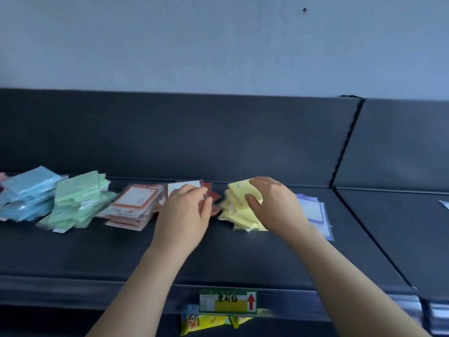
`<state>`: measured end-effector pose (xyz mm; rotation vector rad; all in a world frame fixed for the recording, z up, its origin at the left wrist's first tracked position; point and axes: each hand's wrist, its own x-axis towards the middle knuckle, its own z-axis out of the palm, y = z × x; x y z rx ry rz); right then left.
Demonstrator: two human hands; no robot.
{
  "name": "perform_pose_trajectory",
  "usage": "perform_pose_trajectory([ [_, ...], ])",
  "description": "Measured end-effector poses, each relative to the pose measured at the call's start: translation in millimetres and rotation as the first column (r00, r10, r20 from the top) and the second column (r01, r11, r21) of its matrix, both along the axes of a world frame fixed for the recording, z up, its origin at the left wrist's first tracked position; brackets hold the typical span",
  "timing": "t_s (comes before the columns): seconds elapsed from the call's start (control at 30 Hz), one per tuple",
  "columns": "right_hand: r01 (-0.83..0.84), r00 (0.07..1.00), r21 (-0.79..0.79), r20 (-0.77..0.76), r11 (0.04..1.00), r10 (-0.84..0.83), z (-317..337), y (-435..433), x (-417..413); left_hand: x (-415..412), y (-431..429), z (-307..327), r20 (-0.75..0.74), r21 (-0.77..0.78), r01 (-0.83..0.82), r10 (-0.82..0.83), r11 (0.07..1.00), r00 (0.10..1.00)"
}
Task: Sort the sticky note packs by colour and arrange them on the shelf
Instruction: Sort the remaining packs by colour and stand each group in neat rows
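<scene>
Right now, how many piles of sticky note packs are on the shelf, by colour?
Blue pile: 1
Green pile: 1
Orange pile: 1
Dark red pile: 1
Yellow pile: 1
Purple pile: 1
Total: 6 piles
Pink pack, cut off at left edge: uncounted

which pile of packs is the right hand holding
The yellow pile, between the dark red pile and the purple pile: the right hand pinches its top pack. The left hand holds the dark red one.

On the shelf [218, 254], the left hand [187, 210] grips a red pack [215, 197] and the right hand [274, 203] pinches a yellow pack [239, 190]. A blue pile [26, 193] and a green pile [77, 198] lie further left.
</scene>
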<state>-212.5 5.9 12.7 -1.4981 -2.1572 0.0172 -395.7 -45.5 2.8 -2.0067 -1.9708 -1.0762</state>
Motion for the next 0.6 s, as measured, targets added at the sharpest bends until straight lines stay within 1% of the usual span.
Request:
perform_pose_trajectory([
  [0.07, 0.044, 0.999, -0.013, -0.009, 0.999, -0.044, -3, -3, 24, 24, 2, -3, 0.016, 0.003, 0.072, -0.072, 0.997, 0.997],
  [0.13, 0.088, 0.996, -0.026, -0.014, 0.996, -0.088, -5, -5, 53, 51, 5, -4, -0.002, -0.004, 0.133, -0.133, 0.991, 0.991],
  [0.23, 0.141, 0.99, -0.038, -0.004, 0.989, -0.141, -6, -6, 102, 97, 14, -7, -0.026, -0.001, 0.187, -0.187, 0.982, 0.982],
  [0.3, 0.183, 0.983, -0.04, 0.011, 0.982, -0.182, -8, -4, 139, 131, 21, -10, -0.008, -0.009, 0.221, -0.221, 0.975, 0.975],
  [0.5, 0.273, 0.961, -0.095, 0.078, 0.957, -0.267, -22, 9, 268, 242, 44, -24, 0.039, -0.061, 0.287, -0.285, 0.956, 0.958],
  [0.6, 0.357, 0.932, -0.137, 0.109, 0.924, -0.345, -34, 19, 339, 295, 55, -31, 0.045, -0.139, 0.302, -0.298, 0.943, 0.953],
])
